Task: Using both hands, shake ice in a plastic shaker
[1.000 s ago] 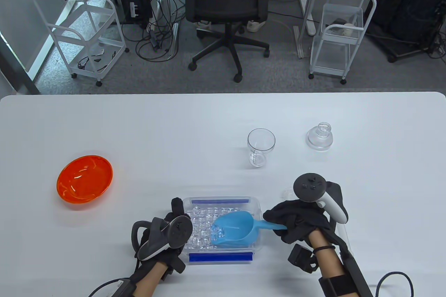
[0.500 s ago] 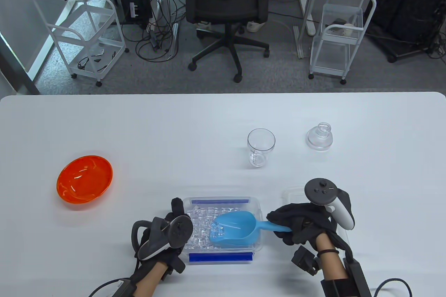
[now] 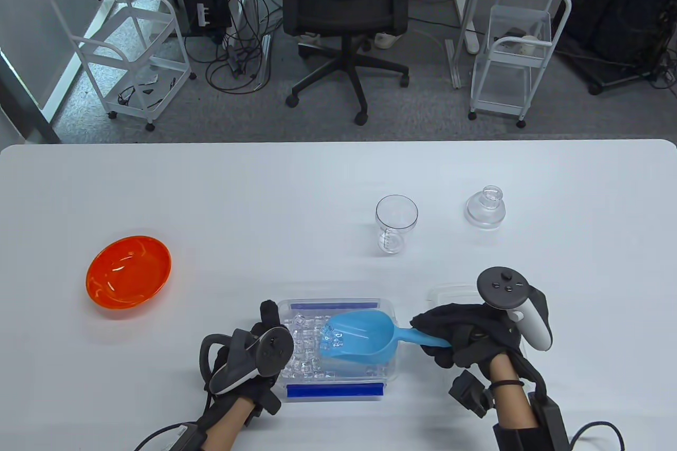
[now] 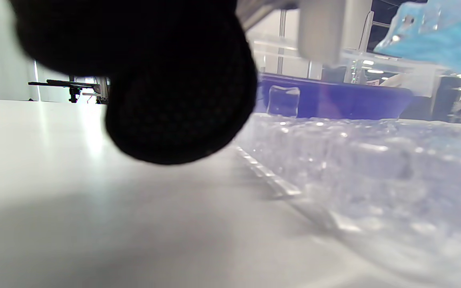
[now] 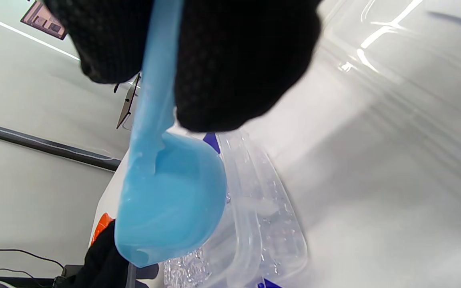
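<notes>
Resting on white table (image 3: 211,197): clear ice container (image 3: 390,313), near edge. Left hand (image 3: 259,350) against its left wall; finger state cannot be told. Right hand (image 3: 465,334), fingers clamped on blue scoop (image 3: 365,340) handle, cubes in bowl, above container. Shaker cup (image 3: 395,222) upright, mid-table; shaker lid (image 3: 485,208) apart, rightward.
</notes>
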### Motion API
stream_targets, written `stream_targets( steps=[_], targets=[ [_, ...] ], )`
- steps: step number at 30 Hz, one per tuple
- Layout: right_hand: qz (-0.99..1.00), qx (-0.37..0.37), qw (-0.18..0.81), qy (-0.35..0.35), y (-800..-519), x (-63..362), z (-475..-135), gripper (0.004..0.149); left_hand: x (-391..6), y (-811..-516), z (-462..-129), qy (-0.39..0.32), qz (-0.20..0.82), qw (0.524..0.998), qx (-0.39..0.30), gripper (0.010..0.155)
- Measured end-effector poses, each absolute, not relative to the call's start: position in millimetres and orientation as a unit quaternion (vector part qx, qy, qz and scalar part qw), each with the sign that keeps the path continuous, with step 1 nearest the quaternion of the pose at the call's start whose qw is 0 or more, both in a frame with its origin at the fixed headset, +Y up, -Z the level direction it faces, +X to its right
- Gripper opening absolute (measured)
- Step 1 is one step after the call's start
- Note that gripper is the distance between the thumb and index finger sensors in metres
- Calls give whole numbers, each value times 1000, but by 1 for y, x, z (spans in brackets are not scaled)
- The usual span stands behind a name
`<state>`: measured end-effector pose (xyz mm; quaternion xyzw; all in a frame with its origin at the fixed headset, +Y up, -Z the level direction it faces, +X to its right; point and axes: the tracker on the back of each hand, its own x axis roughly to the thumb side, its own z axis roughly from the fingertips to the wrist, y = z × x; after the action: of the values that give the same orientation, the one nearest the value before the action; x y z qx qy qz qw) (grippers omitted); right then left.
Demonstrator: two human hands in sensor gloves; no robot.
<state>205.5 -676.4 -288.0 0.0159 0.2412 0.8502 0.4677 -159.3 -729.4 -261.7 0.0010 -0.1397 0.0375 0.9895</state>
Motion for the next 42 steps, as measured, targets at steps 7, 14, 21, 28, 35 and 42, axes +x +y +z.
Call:
stream_targets(
  steps=[7, 14, 21, 28, 35, 42],
  targets=[
    [859, -17, 466, 213, -655, 223, -284, 52, -159, -729, -262, -140, 39, 989, 0, 60],
    [845, -60, 505, 166, -638, 240, -288, 52, -159, -730, -262, -141, 40, 989, -1, 60],
    [848, -112, 508, 106, -623, 247, -295, 52, -160, -730, -262, -142, 46, 989, -4, 60],
    [867, -176, 466, 27, -604, 242, -301, 52, -160, -730, -262, -143, 47, 989, -4, 60],
    [870, -205, 448, -38, -591, 237, -302, 52, -161, -730, -262, -142, 47, 989, -5, 60],
    [873, -225, 426, -76, -582, 237, -304, 52, -161, -730, -262, -142, 49, 989, -5, 60]
  ],
)
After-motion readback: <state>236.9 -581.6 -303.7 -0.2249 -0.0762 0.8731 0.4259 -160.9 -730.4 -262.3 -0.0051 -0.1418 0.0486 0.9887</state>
